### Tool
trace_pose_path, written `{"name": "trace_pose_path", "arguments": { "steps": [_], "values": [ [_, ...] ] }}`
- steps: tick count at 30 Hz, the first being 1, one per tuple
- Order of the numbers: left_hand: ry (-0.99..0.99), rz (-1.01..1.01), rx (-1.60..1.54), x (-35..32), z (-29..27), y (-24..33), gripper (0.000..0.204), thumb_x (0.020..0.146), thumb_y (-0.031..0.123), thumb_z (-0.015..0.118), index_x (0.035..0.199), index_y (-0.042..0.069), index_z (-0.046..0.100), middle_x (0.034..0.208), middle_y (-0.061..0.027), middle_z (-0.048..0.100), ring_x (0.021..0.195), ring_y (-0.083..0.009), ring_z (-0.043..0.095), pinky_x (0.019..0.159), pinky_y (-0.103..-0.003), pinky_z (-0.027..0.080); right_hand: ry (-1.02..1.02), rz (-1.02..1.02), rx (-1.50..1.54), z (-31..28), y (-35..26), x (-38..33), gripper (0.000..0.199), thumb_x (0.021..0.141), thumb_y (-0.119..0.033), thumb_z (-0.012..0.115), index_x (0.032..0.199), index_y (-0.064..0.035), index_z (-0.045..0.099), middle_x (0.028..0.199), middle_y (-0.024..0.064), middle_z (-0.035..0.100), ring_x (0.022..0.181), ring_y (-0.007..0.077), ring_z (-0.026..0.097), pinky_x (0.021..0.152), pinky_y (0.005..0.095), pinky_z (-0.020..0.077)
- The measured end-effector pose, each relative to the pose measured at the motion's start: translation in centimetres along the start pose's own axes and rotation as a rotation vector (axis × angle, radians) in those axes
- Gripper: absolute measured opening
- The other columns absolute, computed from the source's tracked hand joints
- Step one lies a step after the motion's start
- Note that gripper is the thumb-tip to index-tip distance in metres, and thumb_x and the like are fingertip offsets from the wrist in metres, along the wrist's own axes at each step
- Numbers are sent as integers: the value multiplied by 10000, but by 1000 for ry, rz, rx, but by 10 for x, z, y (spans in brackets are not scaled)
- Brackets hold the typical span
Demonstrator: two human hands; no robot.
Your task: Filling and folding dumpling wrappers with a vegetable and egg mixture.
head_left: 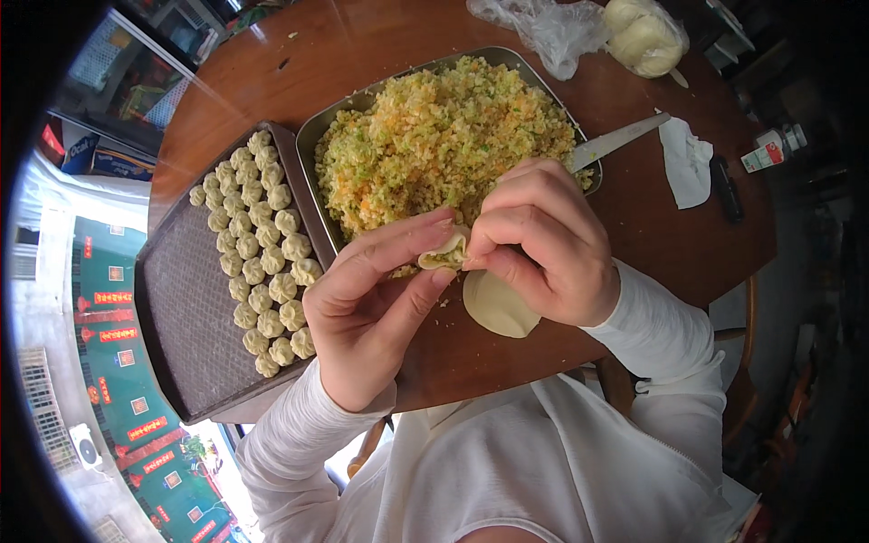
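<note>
Between both hands is a small partly folded dumpling [444,252], its pale wrapper cupped around some filling. My left hand [367,294] holds one side of it between thumb and fingers. My right hand [548,244] pinches the opposite edge with thumb and forefinger. Under the right hand, round flat dough wrappers [501,306] lie on the table near its edge. Just beyond the hands stands a metal tray [310,136] heaped with chopped yellow, orange and green filling [444,136]. A flat metal blade [625,140] rests across the tray's right rim.
At left, a dark baking tray [195,326] carries rows of pleated dumplings [262,262]. A plastic bag [548,32] and a lump of wrapped dough [644,38] lie at the far right of the wooden table [244,72]. Nearby are white paper [685,163], a black object [726,188] and a jar [772,149].
</note>
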State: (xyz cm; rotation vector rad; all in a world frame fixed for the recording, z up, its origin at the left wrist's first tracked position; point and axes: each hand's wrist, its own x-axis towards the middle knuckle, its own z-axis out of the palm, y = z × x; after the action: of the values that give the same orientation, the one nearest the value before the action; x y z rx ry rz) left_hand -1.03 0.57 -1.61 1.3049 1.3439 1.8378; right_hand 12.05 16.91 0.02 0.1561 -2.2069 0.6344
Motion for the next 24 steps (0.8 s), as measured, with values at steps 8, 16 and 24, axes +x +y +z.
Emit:
{"name": "trace_pose_path", "arguments": {
  "steps": [8,16,24],
  "values": [
    [102,-143,-226,0,11,6,358,901,-99,619,1249,-59,549,1289,-177,598,1174,-203,594,1000,-316,488,41,97,111,-5,1,0,226,702,-84,821,880,-92,681,868,22,604,786,205,565,681,326,459],
    [44,-143,-202,-4,6,6,355,894,-104,624,1234,-61,533,1304,-190,583,1183,-202,586,1002,-329,503,29,155,160,-8,-5,2,325,713,-76,819,1024,-93,727,892,29,631,825,202,585,711,316,481],
    [53,-183,-214,-2,10,12,399,865,-165,608,1246,-68,545,1323,-202,559,1195,-218,576,1002,-342,534,47,172,186,-9,-5,1,255,720,-61,815,960,-98,736,889,24,637,813,188,588,674,305,476]
  ]
}}
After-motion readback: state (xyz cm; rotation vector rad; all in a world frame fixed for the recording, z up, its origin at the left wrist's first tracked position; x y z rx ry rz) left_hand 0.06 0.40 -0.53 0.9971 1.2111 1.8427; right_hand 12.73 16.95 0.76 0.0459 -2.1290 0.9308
